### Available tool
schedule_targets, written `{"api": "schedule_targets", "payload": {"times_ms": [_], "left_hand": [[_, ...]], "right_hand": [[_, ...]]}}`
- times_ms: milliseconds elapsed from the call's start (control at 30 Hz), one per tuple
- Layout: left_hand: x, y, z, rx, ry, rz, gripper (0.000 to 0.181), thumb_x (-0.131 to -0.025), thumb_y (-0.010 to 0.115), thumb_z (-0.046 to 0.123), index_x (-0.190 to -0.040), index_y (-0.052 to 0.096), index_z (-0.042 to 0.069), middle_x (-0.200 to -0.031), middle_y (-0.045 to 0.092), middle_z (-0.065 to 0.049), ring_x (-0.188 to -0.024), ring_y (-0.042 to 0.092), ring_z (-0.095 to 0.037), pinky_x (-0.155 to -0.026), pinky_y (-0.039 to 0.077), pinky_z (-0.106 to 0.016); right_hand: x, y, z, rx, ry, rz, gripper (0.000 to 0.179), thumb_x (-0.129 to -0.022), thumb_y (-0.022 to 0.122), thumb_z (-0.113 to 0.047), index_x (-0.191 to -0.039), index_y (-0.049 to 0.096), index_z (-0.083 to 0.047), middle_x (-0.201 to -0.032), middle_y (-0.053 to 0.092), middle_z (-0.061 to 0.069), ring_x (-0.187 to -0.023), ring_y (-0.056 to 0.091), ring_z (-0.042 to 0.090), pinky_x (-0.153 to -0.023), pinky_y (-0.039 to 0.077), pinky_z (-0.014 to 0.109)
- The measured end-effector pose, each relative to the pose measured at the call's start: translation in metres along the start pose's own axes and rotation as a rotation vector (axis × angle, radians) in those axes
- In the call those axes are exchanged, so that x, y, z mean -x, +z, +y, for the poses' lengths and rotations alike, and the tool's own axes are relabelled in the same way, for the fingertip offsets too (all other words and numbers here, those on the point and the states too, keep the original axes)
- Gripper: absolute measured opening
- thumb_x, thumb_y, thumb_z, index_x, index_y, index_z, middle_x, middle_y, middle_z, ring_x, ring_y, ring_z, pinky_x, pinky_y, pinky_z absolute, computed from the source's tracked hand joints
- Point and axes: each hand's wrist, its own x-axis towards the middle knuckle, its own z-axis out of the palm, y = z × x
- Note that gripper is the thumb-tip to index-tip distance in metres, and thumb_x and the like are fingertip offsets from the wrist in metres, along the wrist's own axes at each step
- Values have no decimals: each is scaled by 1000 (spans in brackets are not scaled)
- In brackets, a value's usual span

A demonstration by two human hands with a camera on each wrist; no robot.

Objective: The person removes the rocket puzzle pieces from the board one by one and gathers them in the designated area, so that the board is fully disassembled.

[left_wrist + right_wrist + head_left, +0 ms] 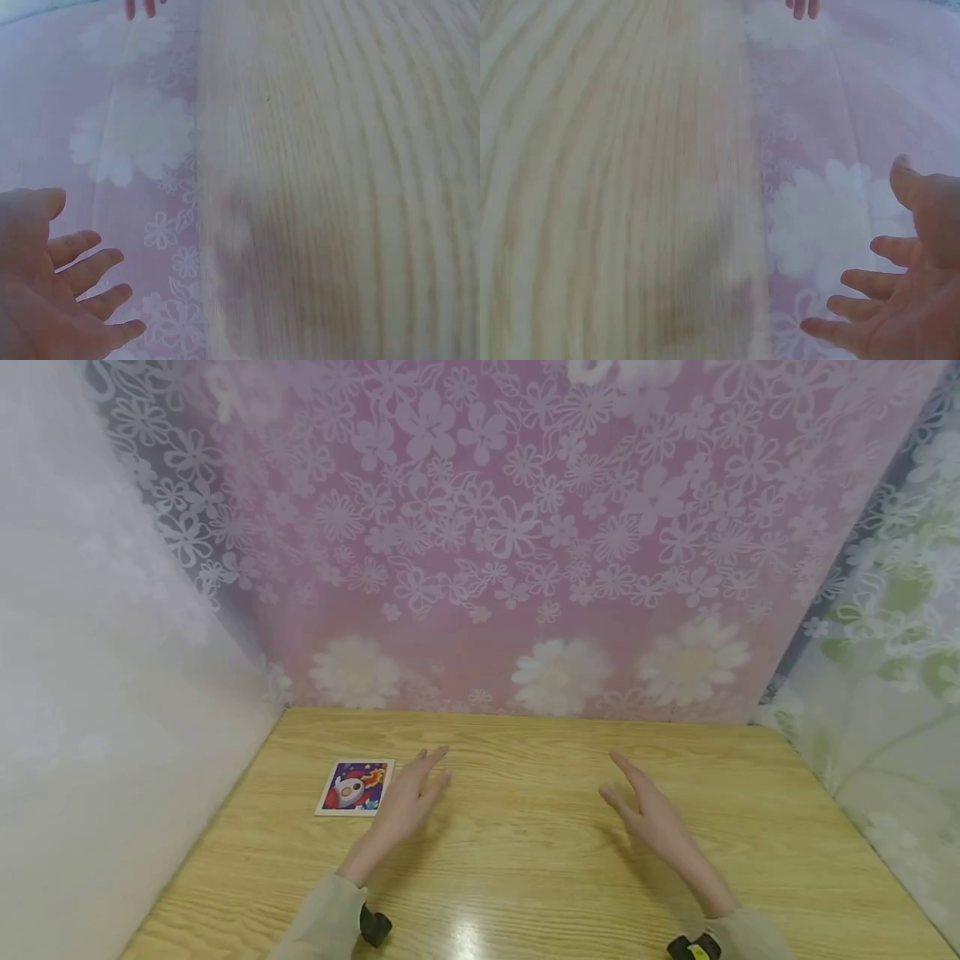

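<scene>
My left hand (405, 802) is held over the wooden table with its fingers extended and holds nothing. Just left of it lies a square picture card (354, 787) with a pale border and a purple, red and white cartoon print; the hand hides a bit of its right side. My right hand (654, 818) hovers over the right part of the table, fingers spread and palm facing inward, also holding nothing. In the left wrist view the left hand (60, 292) shows its spread fingers, and the right hand (907, 277) looks alike in the right wrist view.
The wooden table (525, 843) reaches back to a pink flowered curtain (487, 543). A whitish sheet (112, 635) bounds the left side, and a pale leaf-patterned one (892, 718) bounds the right. Dark straps (375, 927) sit at the wrists.
</scene>
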Motion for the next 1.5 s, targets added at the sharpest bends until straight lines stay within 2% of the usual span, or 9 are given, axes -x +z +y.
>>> {"api": "schedule_targets", "payload": {"times_ms": [67, 133, 200, 233, 333, 433, 600, 867, 1500], "left_hand": [[1, -6, -2, 54, -48, 20, 49, -107, 52, 35, -152, 48, 18, -125, 68, -20, -93, 70, -30, -89, 55, -51], [2, -12, -4, 80, -77, 37, 48, -107, 50, 39, -151, 50, 20, -81, 69, -16, -49, 52, -18, -60, 53, -37], [2, -18, -8, 104, -91, 49, 48, -107, 49, 40, -150, 51, 19, -64, 59, -11, -39, 22, -15, -44, 38, -34], [2, -22, -10, 104, -95, 56, 48, -107, 48, 41, -150, 51, 19, -63, 58, -8, -40, 34, -13, -47, 43, -32], [3, -34, -20, 109, -98, 91, 45, -108, 48, 38, -146, 56, 15, -109, 75, -9, -73, 70, -24, -69, 59, -44], [6, -49, -31, 103, -97, 103, 43, -109, 46, 34, -144, 57, 11, -133, 67, -9, -118, 66, -35, -87, 57, -53], [11, -71, -50, 80, -126, 109, 43, -110, 44, 30, -142, 57, 5, -127, 70, -14, -111, 68, -35, -82, 57, -48], [19, -100, -79, -30, -306, 124, 48, -110, 43, 34, -141, 56, 0, -137, 61, -25, -122, 59, -46, -100, 49, -59], [31, -118, -111, -72, -436, 63, 53, -110, 42, 33, -139, 52, -10, -130, 62, -32, -110, 65, -44, -92, 53, -54]], "right_hand": [[-1, 3, -1, -45, -8, 11, 66, -107, 52, -35, -160, 27, -7, -161, 28, 27, -143, 30, 53, -108, 34, 70], [-2, 7, -3, -83, -10, 12, 63, -107, 52, -33, -159, 29, -6, -161, 30, 27, -142, 33, 52, -108, 37, 67], [-3, 11, -5, -105, -9, 6, 61, -107, 51, -33, -159, 31, -7, -160, 31, 26, -142, 35, 50, -107, 40, 65], [-4, 13, -7, -114, -12, 3, 61, -107, 51, -33, -159, 32, -7, -160, 32, 25, -142, 36, 49, -107, 40, 64], [-6, 21, -12, -143, -27, -1, 59, -107, 53, -32, -158, 35, -8, -159, 36, 24, -141, 39, 47, -106, 42, 63], [-9, 28, -20, -162, -56, 18, 57, -106, 56, -30, -155, 40, -5, -155, 42, 24, -139, 43, 47, -104, 44, 62], [-15, 39, -32, -183, -75, 49, 52, -104, 60, -25, -149, 48, -3, -149, 50, 23, -132, 51, 45, -99, 51, 56], [-27, 53, -47, -247, -84, 43, 49, -103, 61, -22, -147, 51, -3, -147, 52, 23, -129, 55, 44, -99, 52, 53], [-43, 85, -75, -316, -87, -60, 49, -103, 60, -23, -146, 51, -1, -148, 53, 19, -127, 59, 39, -99, 53, 47]]}}
